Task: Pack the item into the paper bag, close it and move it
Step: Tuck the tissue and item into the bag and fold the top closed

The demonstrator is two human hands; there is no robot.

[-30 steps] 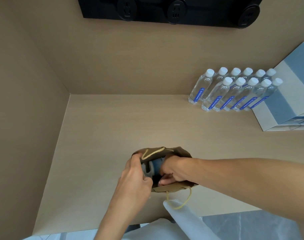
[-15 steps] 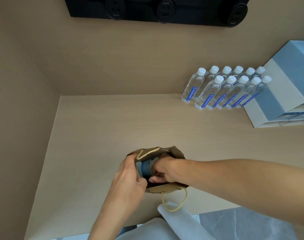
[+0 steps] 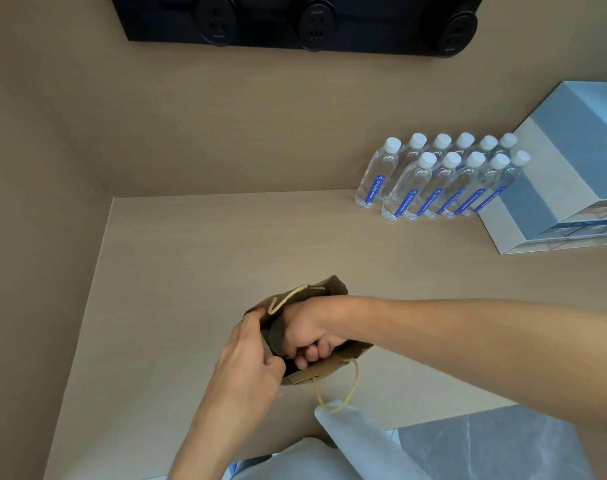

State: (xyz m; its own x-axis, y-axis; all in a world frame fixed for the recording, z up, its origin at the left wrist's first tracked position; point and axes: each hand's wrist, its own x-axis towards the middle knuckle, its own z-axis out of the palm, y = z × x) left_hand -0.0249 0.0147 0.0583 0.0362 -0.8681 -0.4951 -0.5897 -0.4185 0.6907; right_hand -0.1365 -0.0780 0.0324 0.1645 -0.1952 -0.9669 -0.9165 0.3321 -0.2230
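A small brown paper bag point(image 3: 333, 288) stands open near the table's front edge, with pale rope handles point(image 3: 353, 389). My left hand point(image 3: 250, 362) pinches the bag's left rim. My right hand point(image 3: 309, 327) is inside the opening, its fingers curled around the item point(image 3: 276, 336). Only a dark rounded part of the item shows between my hands. The rest is hidden inside the bag.
Several water bottles point(image 3: 412, 188) with white caps and blue labels stand at the back right beside stacked blue-and-white boxes point(image 3: 565, 188). A black socket panel point(image 3: 295, 22) hangs on the back wall. A side wall point(image 3: 35, 237) closes the left. The table edge point(image 3: 433, 419) is just below the bag.
My right hand has pushed deeper into the bag. The item's blue label, visible before, is now hidden. My left hand stays on the rim.
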